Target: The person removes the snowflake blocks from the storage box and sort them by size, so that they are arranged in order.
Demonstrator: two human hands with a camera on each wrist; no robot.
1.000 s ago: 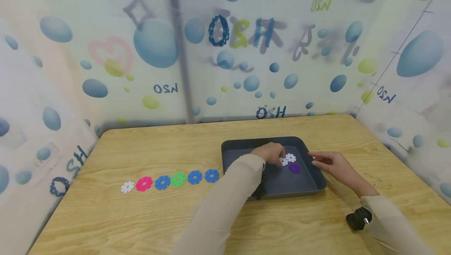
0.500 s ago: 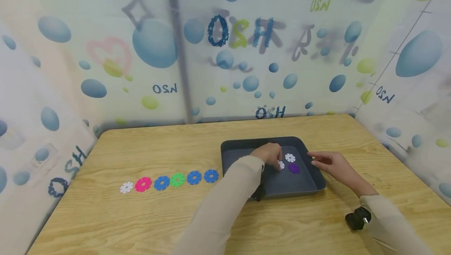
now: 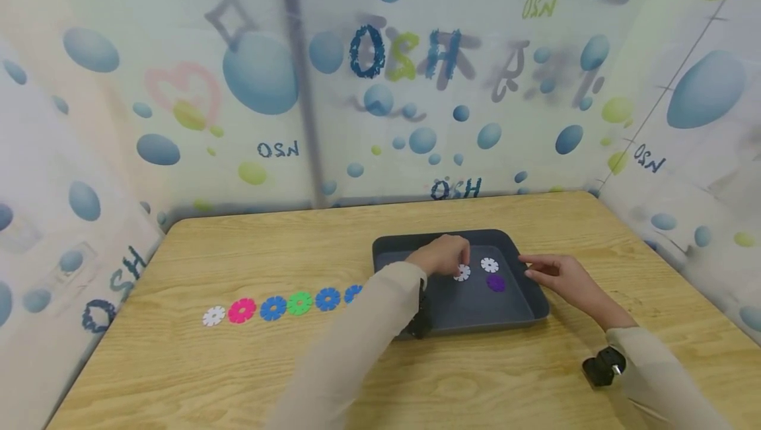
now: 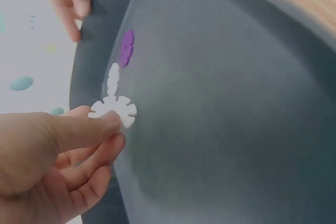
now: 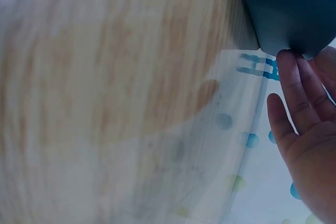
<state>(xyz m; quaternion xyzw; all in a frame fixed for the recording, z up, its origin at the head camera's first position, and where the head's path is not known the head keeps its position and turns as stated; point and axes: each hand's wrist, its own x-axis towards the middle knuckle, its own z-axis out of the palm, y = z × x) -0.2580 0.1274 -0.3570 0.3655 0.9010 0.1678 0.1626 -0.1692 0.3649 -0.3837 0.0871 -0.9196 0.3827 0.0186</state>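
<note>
My left hand [image 3: 442, 255] is over the dark grey tray [image 3: 475, 318] and pinches a white snowflake building disc [image 4: 124, 110] between thumb and fingers. In the head view the pinched disc is partly hidden behind the fingertips. Another white snowflake disc [image 3: 489, 265] and a purple snowflake disc [image 3: 496, 283] lie on the tray floor, to the right of that hand. My right hand [image 3: 561, 278] rests with its fingertips at the tray's right rim. Its fingers are stretched out against the outer wall in the right wrist view.
On the table [image 3: 208, 377] left of the tray, several snowflake discs form a row: a white one [image 3: 214, 316], a pink one [image 3: 242, 310], a green one [image 3: 299, 302] and blue ones. My left sleeve [image 3: 351, 344] partly covers the rightmost blue disc [image 3: 353, 293]. A patterned wall borders the table.
My left hand has pulled the white disc leftward, away from the other white disc, and lifted slightly. The left forearm has shifted left over the blue disc. My right hand has stayed at the rim.
</note>
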